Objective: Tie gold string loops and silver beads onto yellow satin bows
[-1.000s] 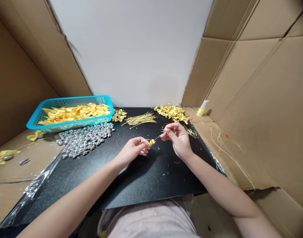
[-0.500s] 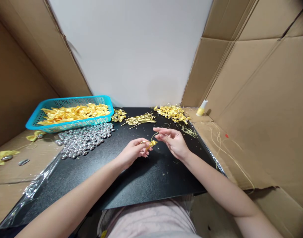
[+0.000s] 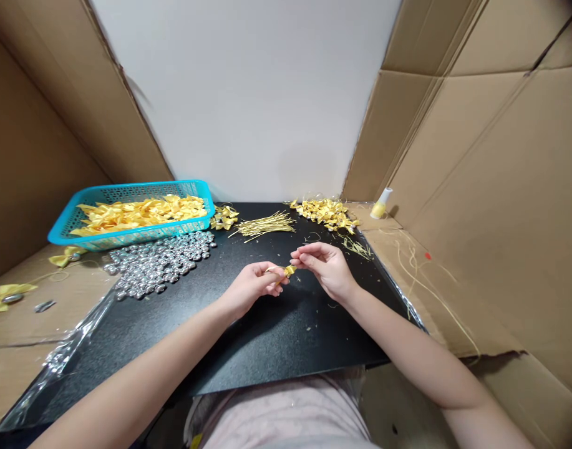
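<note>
At frame centre, over the black desk (image 3: 267, 337), left hand (image 3: 252, 287) and right hand (image 3: 325, 268) are pinching one small yellow bow (image 3: 289, 270) together.

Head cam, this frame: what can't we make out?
All head view:
1. yellow piece: too small, partly covered by fingers of the left hand; shape unclear.
2. right hand: pinching or only touching it, cannot tell.
3. blue basket: floor hidden under yellow ribbons.
4. small bottle: label too small.

Your fingertips (image 3: 279, 274) hide most of the yellow bow (image 3: 289, 270) (its tie is perhaps too small to read).
</note>
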`<state>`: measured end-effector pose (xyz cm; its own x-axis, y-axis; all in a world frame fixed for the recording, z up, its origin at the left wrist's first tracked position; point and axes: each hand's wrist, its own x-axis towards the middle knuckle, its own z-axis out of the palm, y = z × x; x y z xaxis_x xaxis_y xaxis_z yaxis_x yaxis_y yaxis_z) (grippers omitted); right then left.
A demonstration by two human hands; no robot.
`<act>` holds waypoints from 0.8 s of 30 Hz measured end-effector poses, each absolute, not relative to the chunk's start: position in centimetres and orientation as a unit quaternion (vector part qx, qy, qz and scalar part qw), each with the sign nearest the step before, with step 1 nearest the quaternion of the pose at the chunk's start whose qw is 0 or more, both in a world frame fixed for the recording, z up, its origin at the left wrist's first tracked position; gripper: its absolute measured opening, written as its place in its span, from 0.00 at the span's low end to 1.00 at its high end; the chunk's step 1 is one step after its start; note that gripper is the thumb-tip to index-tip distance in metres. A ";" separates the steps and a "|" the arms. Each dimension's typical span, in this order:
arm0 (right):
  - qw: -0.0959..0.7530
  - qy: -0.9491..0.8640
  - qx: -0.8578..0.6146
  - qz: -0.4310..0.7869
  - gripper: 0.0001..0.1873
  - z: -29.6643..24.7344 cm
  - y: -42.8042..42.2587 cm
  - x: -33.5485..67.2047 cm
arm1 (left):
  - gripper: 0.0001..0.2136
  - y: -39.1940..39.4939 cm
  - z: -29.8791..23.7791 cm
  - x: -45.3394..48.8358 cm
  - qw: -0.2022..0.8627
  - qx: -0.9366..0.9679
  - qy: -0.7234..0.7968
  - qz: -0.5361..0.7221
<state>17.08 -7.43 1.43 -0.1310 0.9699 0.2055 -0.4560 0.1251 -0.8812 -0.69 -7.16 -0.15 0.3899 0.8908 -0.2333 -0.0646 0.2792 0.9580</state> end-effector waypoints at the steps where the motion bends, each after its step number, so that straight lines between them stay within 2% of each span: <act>1: 0.600 -0.452 -0.280 0.598 0.12 1.5 -7.4 17.1 | 0.11 -7.1 -0.2 -0.7 0.675 0.490 0.423 0.354; 24: 0.659 -0.440 -0.287 0.539 0.14 2.3 -7.6 17.1 | 0.07 -6.9 -0.4 -0.5 0.661 0.480 0.445 0.367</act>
